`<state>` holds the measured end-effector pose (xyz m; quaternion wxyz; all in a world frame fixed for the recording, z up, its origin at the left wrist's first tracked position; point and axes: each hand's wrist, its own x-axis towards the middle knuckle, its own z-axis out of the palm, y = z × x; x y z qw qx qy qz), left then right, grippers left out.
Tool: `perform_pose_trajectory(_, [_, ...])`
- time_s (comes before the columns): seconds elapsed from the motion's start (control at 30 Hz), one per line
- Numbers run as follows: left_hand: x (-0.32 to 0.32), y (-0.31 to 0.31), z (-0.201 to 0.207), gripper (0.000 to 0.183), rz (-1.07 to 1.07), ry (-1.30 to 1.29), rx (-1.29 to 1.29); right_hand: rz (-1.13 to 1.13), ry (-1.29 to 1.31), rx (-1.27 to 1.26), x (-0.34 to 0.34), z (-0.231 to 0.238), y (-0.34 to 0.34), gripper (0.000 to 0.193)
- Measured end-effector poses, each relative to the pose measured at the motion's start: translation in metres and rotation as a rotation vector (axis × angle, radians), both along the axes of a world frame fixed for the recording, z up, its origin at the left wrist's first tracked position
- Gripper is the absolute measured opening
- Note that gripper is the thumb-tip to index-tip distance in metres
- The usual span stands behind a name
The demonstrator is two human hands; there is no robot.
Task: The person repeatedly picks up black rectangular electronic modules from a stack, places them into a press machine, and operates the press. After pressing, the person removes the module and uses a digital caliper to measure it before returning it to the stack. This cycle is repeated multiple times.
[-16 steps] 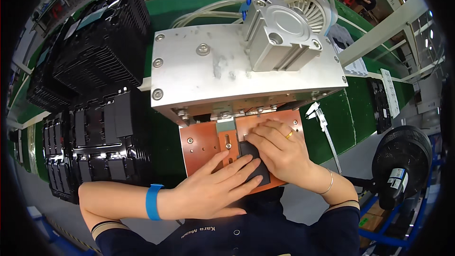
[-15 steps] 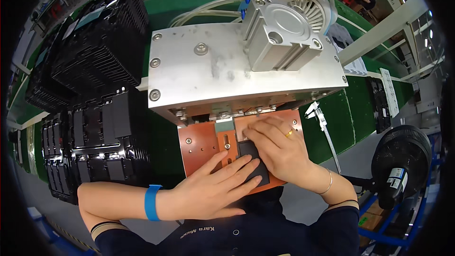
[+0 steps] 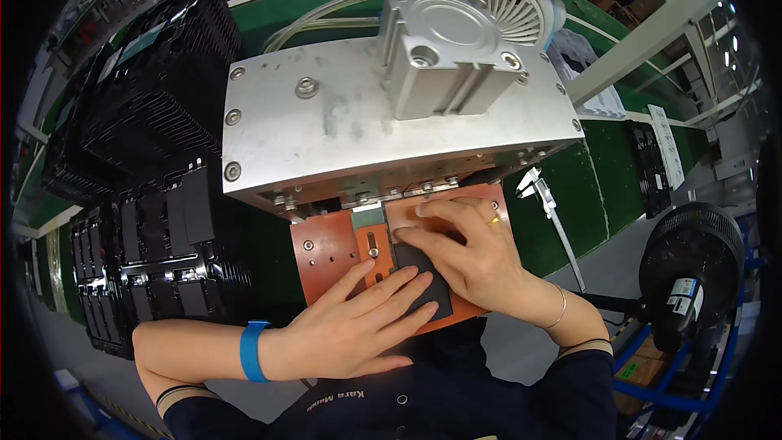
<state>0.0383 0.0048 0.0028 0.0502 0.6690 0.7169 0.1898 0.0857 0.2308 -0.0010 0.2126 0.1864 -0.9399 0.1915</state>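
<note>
A flat dark grey rectangular piece (image 3: 425, 277) lies on the red-orange fixture plate (image 3: 322, 248) under the metal press (image 3: 326, 122). My left hand (image 3: 350, 326) is spread out, its fingertips resting on the dark piece's left side. At the far end of that piece, my right hand (image 3: 472, 253) bends over it, thumb and forefinger apart, their tips near its upper edge. Beside the piece, on the left, is an orange slotted block (image 3: 373, 248) with a screw. What lies under the right palm is hidden.
Black trays (image 3: 163, 106) are stacked at the left, with more trays holding dark flat pieces (image 3: 189, 212) nearer. A caliper (image 3: 554, 216) lies on the green mat, right of the press. A black fan (image 3: 684, 269) stands at the right, a white fan (image 3: 513, 12) behind the press.
The view has shifted slightly, so the press appears further left. My right thumb and forefinger have spread apart. My left hand stays flat on the dark piece.
</note>
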Motion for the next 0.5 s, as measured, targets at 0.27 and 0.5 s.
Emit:
perform_pose_trajectory(0.27, [-0.0015,0.0011,-0.0005,0.058,-0.015,-0.014,0.008,-0.017,0.039,0.021,0.0019,-0.0004,0.0019,0.025])
perform_pose_trajectory(0.5, [-0.0008,0.0006,-0.0011,0.057,-0.019,-0.002,0.009,-0.002,0.030,0.050,0.0032,0.0001,0.0014,0.026])
